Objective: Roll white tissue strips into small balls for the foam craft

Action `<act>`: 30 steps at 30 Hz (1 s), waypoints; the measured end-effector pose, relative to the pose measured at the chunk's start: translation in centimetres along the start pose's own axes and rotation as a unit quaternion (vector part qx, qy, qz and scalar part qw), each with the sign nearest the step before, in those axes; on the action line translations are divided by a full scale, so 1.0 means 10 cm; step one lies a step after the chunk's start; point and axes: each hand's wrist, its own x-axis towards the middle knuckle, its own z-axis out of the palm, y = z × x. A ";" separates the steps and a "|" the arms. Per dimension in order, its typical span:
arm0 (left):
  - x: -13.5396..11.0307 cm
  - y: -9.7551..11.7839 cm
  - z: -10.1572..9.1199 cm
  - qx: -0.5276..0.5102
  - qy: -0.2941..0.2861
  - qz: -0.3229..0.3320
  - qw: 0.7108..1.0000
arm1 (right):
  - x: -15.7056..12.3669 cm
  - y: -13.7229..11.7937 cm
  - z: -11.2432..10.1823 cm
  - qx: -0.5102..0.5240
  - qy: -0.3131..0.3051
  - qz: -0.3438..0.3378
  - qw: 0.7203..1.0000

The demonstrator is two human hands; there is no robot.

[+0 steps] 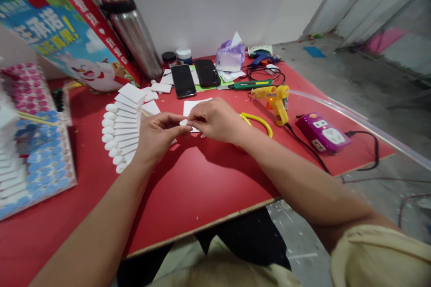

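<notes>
Over the red table, my left hand [161,132] and my right hand [213,119] meet fingertip to fingertip. Both pinch a small white piece [183,122], mostly covered by the fingers, so its exact kind is unclear. Under the fingers lies a white card [193,105]. Beside my left hand, several white cards [128,114] are fanned out in an overlapping row, with white oval pieces [108,130] at their outer ends. Yellow-handled scissors [266,123], partly hidden by my right forearm, rest to the right.
A yellow glue gun [274,98] with a long clear glue stick and a purple power strip [323,132] lie right. Behind are phones [183,80], a green cutter [252,84], tissues [230,56] and a steel flask [129,27]. Blue and pink pieces [47,157] fill the left.
</notes>
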 end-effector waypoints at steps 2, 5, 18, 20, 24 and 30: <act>-0.01 0.01 0.04 -0.004 0.021 0.011 1.000 | 0.00 0.01 0.01 -0.002 0.000 0.001 1.000; -0.02 0.02 0.07 -0.003 0.038 0.016 0.999 | 0.01 0.02 0.01 -0.001 0.002 -0.002 1.000; 0.04 -0.09 0.03 -0.046 -0.037 0.022 0.998 | 0.01 -0.01 0.04 -0.009 0.037 0.046 0.998; 0.03 -0.09 0.02 -0.047 -0.047 0.033 0.997 | 0.00 -0.03 0.04 -0.015 0.043 0.054 0.998; 0.04 -0.11 0.00 -0.008 -0.038 0.081 0.996 | 0.01 -0.05 0.02 0.034 0.036 0.092 0.995; 0.11 -0.15 -0.07 0.082 -0.046 0.170 0.981 | 0.05 0.05 -0.08 0.513 -0.086 0.305 0.798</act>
